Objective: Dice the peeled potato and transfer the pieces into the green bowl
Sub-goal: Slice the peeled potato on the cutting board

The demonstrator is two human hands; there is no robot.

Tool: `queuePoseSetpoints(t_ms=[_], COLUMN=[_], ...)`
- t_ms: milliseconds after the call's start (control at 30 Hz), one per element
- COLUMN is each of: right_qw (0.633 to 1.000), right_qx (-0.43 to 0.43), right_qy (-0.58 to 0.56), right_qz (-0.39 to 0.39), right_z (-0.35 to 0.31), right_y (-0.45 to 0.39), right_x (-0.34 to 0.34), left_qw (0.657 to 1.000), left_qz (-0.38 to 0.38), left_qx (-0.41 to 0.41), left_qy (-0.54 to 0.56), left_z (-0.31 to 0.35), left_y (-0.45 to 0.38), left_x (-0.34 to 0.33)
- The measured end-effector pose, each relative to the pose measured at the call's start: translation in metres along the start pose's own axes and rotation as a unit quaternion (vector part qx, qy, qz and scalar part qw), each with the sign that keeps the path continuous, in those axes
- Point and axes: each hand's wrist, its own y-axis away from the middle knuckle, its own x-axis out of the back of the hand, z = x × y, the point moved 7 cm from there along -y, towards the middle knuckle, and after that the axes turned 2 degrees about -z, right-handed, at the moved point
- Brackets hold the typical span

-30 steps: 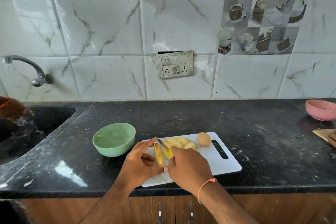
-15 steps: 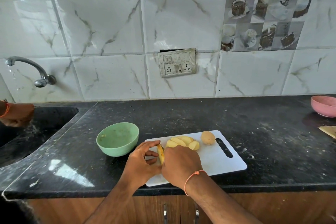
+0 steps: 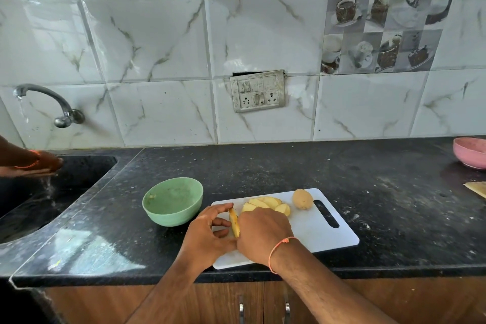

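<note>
In the head view, a white cutting board lay on the black speckled desk, its slot handle toward the right and its long axis running left to right with a slight tilt. The left hand pinched a yellow potato strip between thumb and forefinger at the board's near left part; the strip stood on edge, its long axis running from far to near, roughly in line with the person's gaze. The right hand was curled just to the right of the strip and touching it, the fingers folded under and hidden, so whether it held a knife could not be told. Behind the right hand, several potato slices lay fanned on the board, overlapping one another. A whole peeled potato sat just right of them, beside the slot, its long axis pointing away and slightly left. The green bowl stood on the desk just left of the board, upright. At the far right edge sat a pink bowl. At the left, another person's hands were under water running from the tap over the sink.
</note>
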Motion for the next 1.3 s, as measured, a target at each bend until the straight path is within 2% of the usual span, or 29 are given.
queuePoseSetpoints(t_ms=[367, 767, 900, 1067, 1167, 1200, 1300], right_qw=[0.999, 0.999, 0.994, 0.939, 0.911, 0.893, 0.808], right_qx=[0.038, 0.036, 0.019, -0.017, -0.052, -0.076, -0.150], right_qy=[0.014, 0.006, -0.084, -0.309, -0.366, -0.401, -0.535], right_qz=[-0.035, 0.037, 0.066, 0.148, 0.184, 0.191, 0.195], right_z=[0.022, 0.054, 0.088, 0.157, 0.192, 0.201, 0.225], right_y=[0.018, 0.056, 0.047, 0.027, 0.030, 0.033, 0.033], right_x=[-0.004, 0.007, 0.010, -0.001, -0.011, -0.015, -0.030], left_qw=[1.000, 0.999, 1.000, 0.999, 0.997, 0.996, 0.995], left_qz=[0.003, 0.021, 0.022, 0.031, 0.034, 0.033, 0.025], left_qx=[0.002, 0.001, 0.010, 0.002, 0.003, 0.007, 0.007], left_qy=[0.013, 0.031, 0.018, -0.043, -0.071, -0.077, -0.099], left_z=[-0.002, -0.008, -0.013, -0.006, -0.004, -0.005, -0.007], left_y=[0.000, -0.002, -0.004, -0.005, -0.005, -0.005, -0.006], left_x=[-0.001, 0.000, 0.002, 0.001, 0.000, 0.000, -0.004])
